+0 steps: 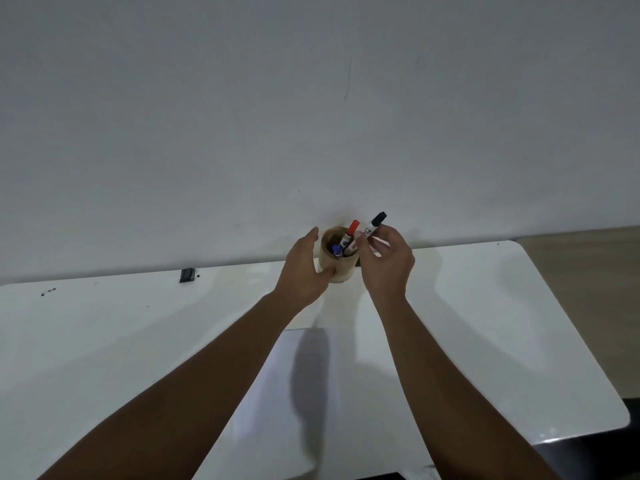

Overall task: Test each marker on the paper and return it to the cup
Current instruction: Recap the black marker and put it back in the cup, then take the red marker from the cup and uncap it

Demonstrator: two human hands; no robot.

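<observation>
A tan wooden cup (341, 268) stands at the far edge of the white table, against the wall. My left hand (304, 268) wraps around its left side. A red-capped marker (349, 234) leans out of the cup, and a blue-capped marker (335, 250) sits lower inside. My right hand (386, 261) pinches a black-capped marker (374, 225) by its white barrel, cap pointing up and right, just above the cup's right rim. A white sheet of paper (277, 403) lies on the table between my forearms, partly shaded by them.
The white table (502, 323) has a rounded right corner and ends at the grey wall. A small black object (187, 274) lies at the back left, with dark specks (48, 291) further left. Wooden floor (588, 271) shows to the right.
</observation>
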